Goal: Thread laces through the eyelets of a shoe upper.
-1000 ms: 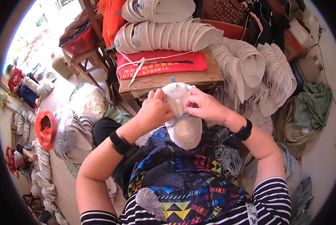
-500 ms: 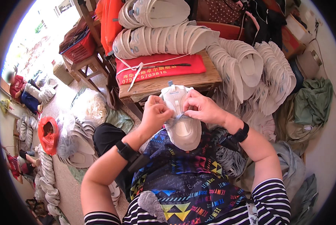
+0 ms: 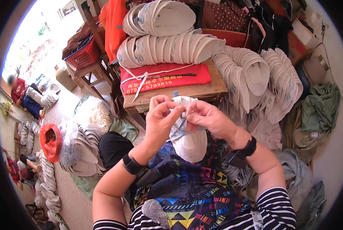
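Observation:
A white shoe upper (image 3: pixel 190 148) lies across my lap in front of the wooden stool, its rounded toe toward me and a small blue tab at its far end. Thin grey-blue shoelace (image 3: pixel 178 134) crosses its middle. Above the lace opening, my left hand (image 3: pixel 162 115) is closed in a pinch on the lace from the left. From the other side, my right hand (image 3: pixel 204 118) pinches the lace too, the fingertips of both hands almost meeting. They cover much of the upper, and the exact grip on the lace is partly hidden.
On the wooden stool (image 3: pixel 141 98) lie a red bag (image 3: pixel 171 80), a white cord and a dark pen. Nested shoe uppers (image 3: pixel 171 50) are stacked behind, with more hanging at the right (image 3: pixel 252 73). A grey lace bundle (image 3: pixel 236 172) sits beside my right leg. Another person (image 3: pixel 20 90) sits far left.
Both hands have risen a little off the upper and come closer together, pulling the lace up between the fingertips. The view has shifted slightly.

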A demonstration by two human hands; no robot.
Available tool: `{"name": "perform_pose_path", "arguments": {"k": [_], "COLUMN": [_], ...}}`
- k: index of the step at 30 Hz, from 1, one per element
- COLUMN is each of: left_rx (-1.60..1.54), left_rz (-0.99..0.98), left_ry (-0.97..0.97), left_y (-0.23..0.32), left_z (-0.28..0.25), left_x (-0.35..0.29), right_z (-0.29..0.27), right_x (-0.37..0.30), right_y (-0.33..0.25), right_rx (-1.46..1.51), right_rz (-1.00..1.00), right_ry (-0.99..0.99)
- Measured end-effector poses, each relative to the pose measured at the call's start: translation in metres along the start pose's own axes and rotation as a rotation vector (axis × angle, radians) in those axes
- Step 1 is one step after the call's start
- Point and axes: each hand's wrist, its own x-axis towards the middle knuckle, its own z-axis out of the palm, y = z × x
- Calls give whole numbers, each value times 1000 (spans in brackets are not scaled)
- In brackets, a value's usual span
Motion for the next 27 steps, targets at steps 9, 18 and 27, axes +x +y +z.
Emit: {"name": "perform_pose_path", "arguments": {"k": [9,18,27], "left_rx": [-267,-373,-486], "left_rz": [-199,-219,-383], "left_ry": [-50,-77,-373], "left_y": [-10,-10,-6], "left_z": [-4,-8,-19], "left_x": [-7,-10,2], "right_z": [14,25,77], "right_x": [15,9,-26], "right_y": [9,-1,-152], "right_rx": [39,-99,-279], "right_rz": [88,134,-565], "right_ry": [69,44,128]}}
